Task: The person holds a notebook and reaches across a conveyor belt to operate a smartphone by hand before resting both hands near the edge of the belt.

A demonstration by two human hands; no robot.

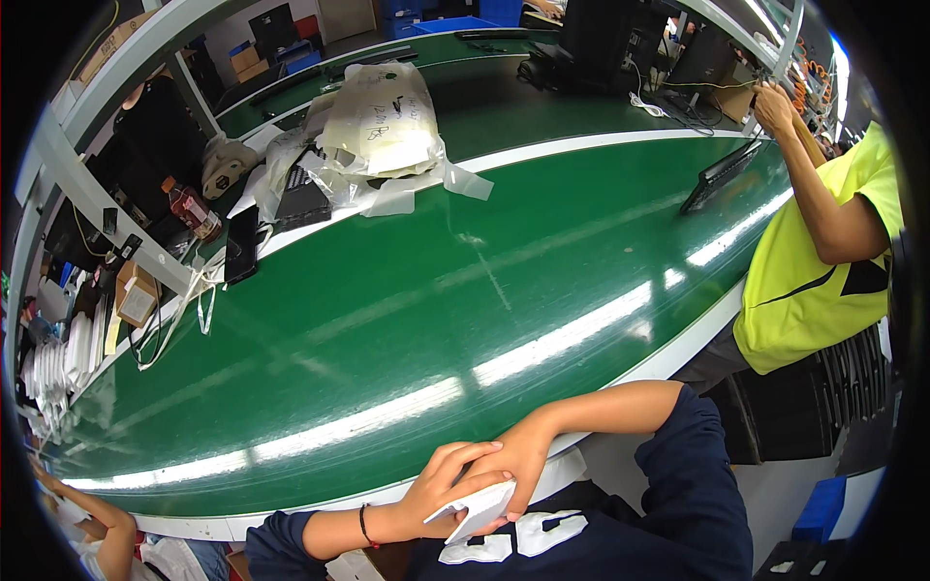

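Near the belt's front edge my two hands are clasped together. My left hand [446, 484], with a dark band and a red string at its wrist, is closed around a folded white sheet [487, 505], thin like paper or cloth. The left fingers overlap the back of my right hand [516, 463]. My right hand is curled against the same white sheet, its fingertips partly hidden behind it.
The green conveyor belt [387, 329] stretches across in front. A plastic-wrapped package [378, 121] and a black phone [241, 245] lie along its far border, near a drink bottle [192, 209]. A black flat panel [722, 176] stands beside a co-worker in a yellow shirt [814, 281].
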